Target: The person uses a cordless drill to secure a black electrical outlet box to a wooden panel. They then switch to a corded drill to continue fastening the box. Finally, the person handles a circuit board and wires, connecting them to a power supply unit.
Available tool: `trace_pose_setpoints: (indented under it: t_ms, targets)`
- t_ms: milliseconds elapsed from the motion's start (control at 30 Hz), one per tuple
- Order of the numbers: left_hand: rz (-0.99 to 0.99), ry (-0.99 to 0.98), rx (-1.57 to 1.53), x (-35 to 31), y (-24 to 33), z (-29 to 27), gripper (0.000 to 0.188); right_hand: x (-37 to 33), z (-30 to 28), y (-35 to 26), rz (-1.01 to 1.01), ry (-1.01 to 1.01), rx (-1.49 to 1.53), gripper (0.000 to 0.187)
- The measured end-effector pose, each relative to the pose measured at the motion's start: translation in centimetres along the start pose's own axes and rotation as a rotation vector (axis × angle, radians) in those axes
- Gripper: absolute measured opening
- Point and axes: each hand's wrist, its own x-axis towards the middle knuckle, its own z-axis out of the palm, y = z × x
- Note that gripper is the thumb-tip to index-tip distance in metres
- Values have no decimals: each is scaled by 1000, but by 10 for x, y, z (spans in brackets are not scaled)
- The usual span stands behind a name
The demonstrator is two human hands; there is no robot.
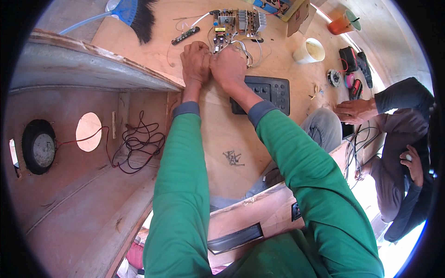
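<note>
Both my hands are side by side at the near edge of a brown circuit board point(221, 34) with silver heat sinks and wires. My left hand point(195, 64) is closed, knuckles up, just below the board's left corner. Against it, my right hand point(230, 66) is closed too, its fingers curled at the board's near edge. What they pinch is hidden beneath the fingers. White and grey wires point(248, 54) loop out beside my right hand. A black control panel point(280, 95) with knobs lies under and beside my right wrist. A narrow dark circuit strip point(185, 35) sits left of the board.
At left stands an open wooden cabinet point(92, 204) with a round speaker point(41, 147) and coiled cable point(143, 141). Screws point(233, 158) lie between my forearms. Right are a cup point(309, 51), an orange drink point(344, 22), a solder spool point(333, 78), a drill point(364, 69) and another person's hand point(356, 111).
</note>
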Motion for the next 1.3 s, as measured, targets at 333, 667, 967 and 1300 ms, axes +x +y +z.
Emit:
trace_pose_setpoints:
  t_ms: [333,667,967,1300]
  targets:
    - [3,21,-74,0,-12,5,28,5,6,4,69,-35,18,33]
    - [-484,11,-937,1,9,16,25,25,-32,16,-185,-62,112,25]
    - [-684,35,-926,-2,108,-44,29,49,-105,21,-534,-233,113,19]
    - [-760,245,-1053,10,149,-57,29,72,-152,2,-993,-138,-106,10]
